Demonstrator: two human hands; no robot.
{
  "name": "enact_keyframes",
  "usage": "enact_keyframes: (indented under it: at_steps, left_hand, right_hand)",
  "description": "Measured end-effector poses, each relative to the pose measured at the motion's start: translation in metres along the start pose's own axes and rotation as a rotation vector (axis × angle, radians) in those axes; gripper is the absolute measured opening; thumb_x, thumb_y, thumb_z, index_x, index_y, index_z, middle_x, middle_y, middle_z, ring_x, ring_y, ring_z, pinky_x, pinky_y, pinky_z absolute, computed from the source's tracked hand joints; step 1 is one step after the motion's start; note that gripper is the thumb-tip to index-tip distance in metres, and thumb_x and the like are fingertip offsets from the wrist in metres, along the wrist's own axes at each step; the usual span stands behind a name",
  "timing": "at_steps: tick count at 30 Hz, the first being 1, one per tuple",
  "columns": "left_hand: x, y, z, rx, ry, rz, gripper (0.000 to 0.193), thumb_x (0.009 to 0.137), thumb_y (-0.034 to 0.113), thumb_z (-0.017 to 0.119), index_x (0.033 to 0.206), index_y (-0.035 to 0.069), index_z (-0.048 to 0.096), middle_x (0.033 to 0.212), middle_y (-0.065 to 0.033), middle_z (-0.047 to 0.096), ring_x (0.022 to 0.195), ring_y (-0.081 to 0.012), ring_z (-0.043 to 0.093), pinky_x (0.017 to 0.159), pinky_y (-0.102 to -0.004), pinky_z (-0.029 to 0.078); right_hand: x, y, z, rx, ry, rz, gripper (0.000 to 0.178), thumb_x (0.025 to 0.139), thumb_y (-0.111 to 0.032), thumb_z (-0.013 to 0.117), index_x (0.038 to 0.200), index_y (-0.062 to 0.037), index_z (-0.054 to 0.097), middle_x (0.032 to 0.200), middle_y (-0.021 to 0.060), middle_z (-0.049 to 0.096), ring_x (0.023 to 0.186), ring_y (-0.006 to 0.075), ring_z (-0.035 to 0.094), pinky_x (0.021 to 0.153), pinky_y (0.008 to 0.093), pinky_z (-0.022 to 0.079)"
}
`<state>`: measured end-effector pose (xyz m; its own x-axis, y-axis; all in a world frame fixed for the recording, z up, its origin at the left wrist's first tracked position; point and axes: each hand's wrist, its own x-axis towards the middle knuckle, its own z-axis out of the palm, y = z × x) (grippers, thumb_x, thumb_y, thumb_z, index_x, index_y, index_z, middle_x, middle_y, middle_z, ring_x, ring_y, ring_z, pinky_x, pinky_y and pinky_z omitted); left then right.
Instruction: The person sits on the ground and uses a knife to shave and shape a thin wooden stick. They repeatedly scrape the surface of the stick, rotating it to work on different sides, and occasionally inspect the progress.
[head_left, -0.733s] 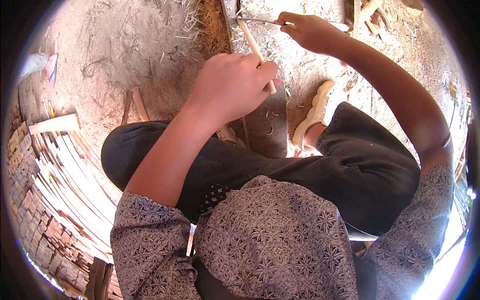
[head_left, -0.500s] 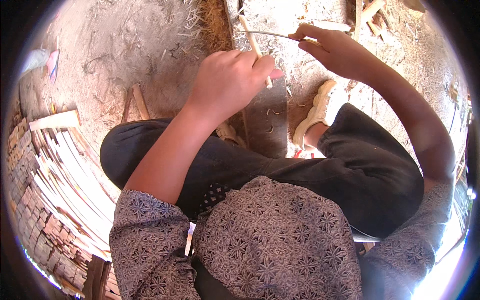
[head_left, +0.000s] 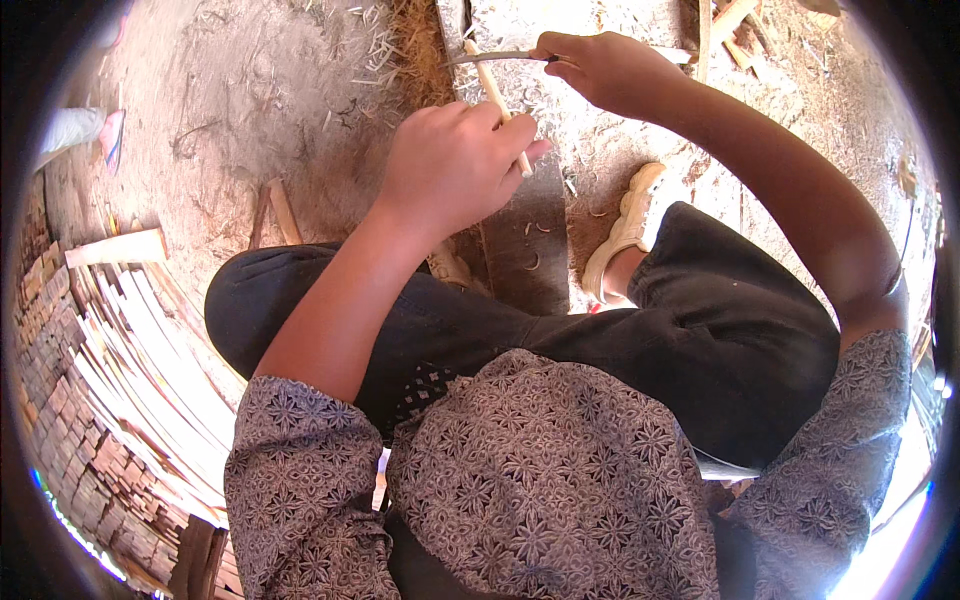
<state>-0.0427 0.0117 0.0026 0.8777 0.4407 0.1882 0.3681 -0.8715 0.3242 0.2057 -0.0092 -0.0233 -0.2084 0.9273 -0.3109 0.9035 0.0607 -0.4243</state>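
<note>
Plainly held a slim pale stick (head_left: 488, 82) in the left hand (head_left: 455, 160), with fingers curled fully round it and with the thumb side turned to the right. Had the stick on a slant over a long dark board (head_left: 525, 245), with its far end jutting out past the knuckles and its near end showing just below the thumb. Gripped a thin-bladed knife (head_left: 500, 56) in the right hand (head_left: 610, 70), also closed, with most of the handle hidden inside the fist. Laid the blade crosswise over the stick near its far end, pointing to the left; could not tell touching from hovering at that crossing. Sat with knees spread in dark trousers (head_left: 740, 330) and a patterned shirt (head_left: 550, 470), with a pale clog (head_left: 625, 225) just right of the board. Had curly shavings (head_left: 415, 60) heaped left of the board's far end, long pale strips (head_left: 150, 370) beside stacked wood blocks (head_left: 90, 480) at the left, and another person's sandalled foot (head_left: 113, 140) well apart at upper left.
</note>
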Motion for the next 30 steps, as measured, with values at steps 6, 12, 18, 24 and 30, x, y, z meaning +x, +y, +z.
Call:
enact_keyframes:
  at_steps: [6, 12, 18, 24, 30]
  left_hand:
    - [0.004, 0.001, -0.001, -0.012, -0.036, -0.033, 0.019, 0.096, 0.03, 0.065, 0.088, 0.013, 0.067, 0.076, -0.0087, 0.062, 0.068, -0.03, 0.068, 0.062, -0.0447, 0.054]
    - [0.005, 0.005, 0.002, -0.034, -0.102, -0.064, 0.017, 0.096, 0.029, 0.063, 0.091, 0.013, 0.065, 0.079, -0.0089, 0.061, 0.07, -0.031, 0.067, 0.063, -0.0454, 0.053]
    - [0.008, 0.001, -0.003, -0.05, -0.146, -0.101, 0.023, 0.098, 0.031, 0.062, 0.085, 0.012, 0.065, 0.073, -0.009, 0.061, 0.065, -0.0324, 0.067, 0.061, -0.0463, 0.054]
    - [0.013, 0.002, -0.002, -0.057, -0.048, -0.063, 0.029, 0.1, 0.031, 0.061, 0.08, 0.011, 0.067, 0.066, -0.0091, 0.062, 0.062, -0.0316, 0.067, 0.058, -0.0451, 0.055]
    - [0.005, 0.015, -0.008, -0.109, -0.062, -0.023, 0.03, 0.1, 0.031, 0.061, 0.078, 0.011, 0.068, 0.067, -0.0087, 0.065, 0.062, -0.0295, 0.069, 0.057, -0.0439, 0.055]
  right_hand:
    - [-0.03, -0.016, -0.025, 0.11, -0.061, 0.041, 0.025, 0.106, -0.029, 0.055, 0.124, -0.0139, 0.063, 0.078, 0.0186, 0.068, 0.077, 0.0341, 0.071, 0.068, 0.0462, 0.051]
    - [-0.008, 0.009, -0.001, -0.036, 0.088, -0.071, 0.023, 0.106, -0.028, 0.056, 0.123, -0.0133, 0.062, 0.079, 0.0181, 0.07, 0.074, 0.0386, 0.071, 0.066, 0.05, 0.052]
    - [0.023, 0.008, 0.017, -0.003, 0.079, -0.031, 0.023, 0.104, -0.028, 0.058, 0.125, -0.0172, 0.061, 0.078, 0.0189, 0.069, 0.074, 0.0401, 0.07, 0.066, 0.0524, 0.053]
    - [0.004, -0.004, 0.006, -0.017, 0.041, 0.0, 0.024, 0.106, -0.03, 0.056, 0.124, -0.0154, 0.061, 0.085, 0.0189, 0.071, 0.08, 0.0403, 0.07, 0.072, 0.0513, 0.053]
    - [-0.031, 0.001, -0.01, 0.075, -0.072, 0.118, 0.026, 0.107, -0.03, 0.054, 0.125, -0.013, 0.06, 0.085, 0.0196, 0.07, 0.08, 0.0416, 0.069, 0.073, 0.0507, 0.052]
